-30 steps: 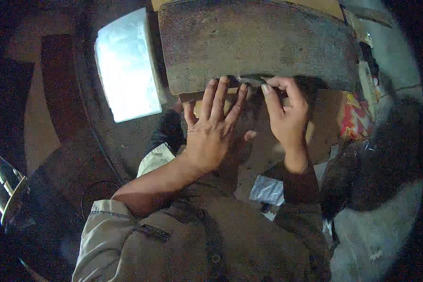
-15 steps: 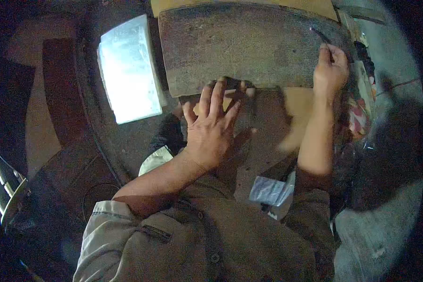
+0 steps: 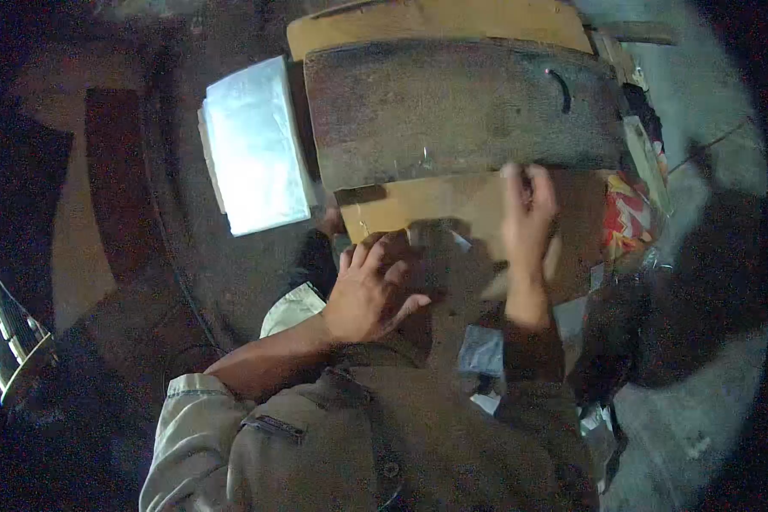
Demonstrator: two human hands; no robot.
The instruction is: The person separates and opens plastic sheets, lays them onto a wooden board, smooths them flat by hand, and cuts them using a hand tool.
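Note:
My left hand (image 3: 369,293) is over the near edge of a tan cardboard sheet (image 3: 486,198), its fingers bent and its thumb held apart; no object shows in it. Somewhat blurred, my right hand (image 3: 529,212) hovers over the cardboard's right part, just below the dark worn board (image 3: 461,107). Its fingers are loosely curled with a gap between them, and I see nothing held. A thin, dark curved tool (image 3: 561,92) with a light tip lies on the board's upper right. A small shiny piece (image 3: 425,156) is near the board's lower edge.
To the left lies a stack of clear plastic sheets (image 3: 256,149) reflecting bright light. A red and yellow packet (image 3: 627,218) is at the right edge. A small plastic bag (image 3: 481,350) lies close to my body. More tan cardboard (image 3: 444,21) shows behind the board.
My right hand has let go of the dark curved tool and moved down and left. My left hand has drawn back toward me from the board's near edge. The view has shifted slightly.

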